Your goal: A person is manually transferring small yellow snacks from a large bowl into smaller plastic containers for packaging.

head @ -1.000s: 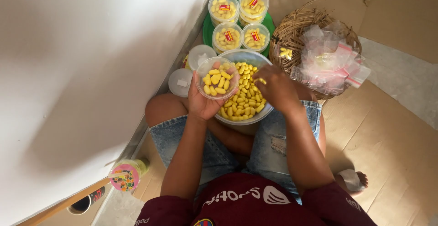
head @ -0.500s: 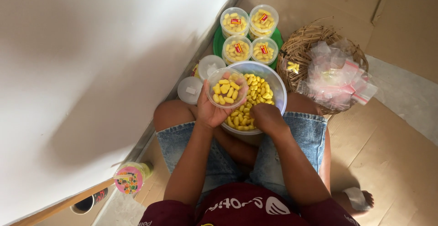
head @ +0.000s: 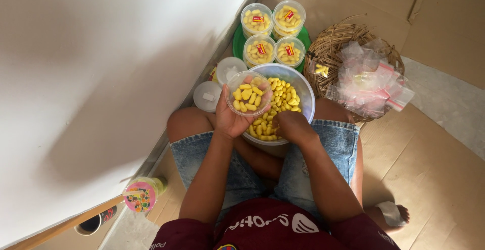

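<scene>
My left hand (head: 230, 121) holds a small clear plastic tub (head: 248, 94) partly filled with yellow oval sweets, tilted over the big clear bowl (head: 305, 91). That bowl rests on my lap and holds a heap of the same yellow sweets (head: 279, 100). My right hand (head: 294, 127) is down in the near side of the bowl, fingers curled among the sweets; what it grips is hidden.
Several filled, lidded tubs (head: 273, 34) stand on a green tray (head: 236, 40) beyond the bowl. Two white lids (head: 218, 82) lie to the left by the wall. A wicker basket (head: 328, 48) with clear plastic bags (head: 370, 81) sits to the right. Cardboard (head: 429, 164) covers the floor.
My right hand came back from the far rim of the bowl to its near side, down among the sweets. The left hand keeps holding the tub.
</scene>
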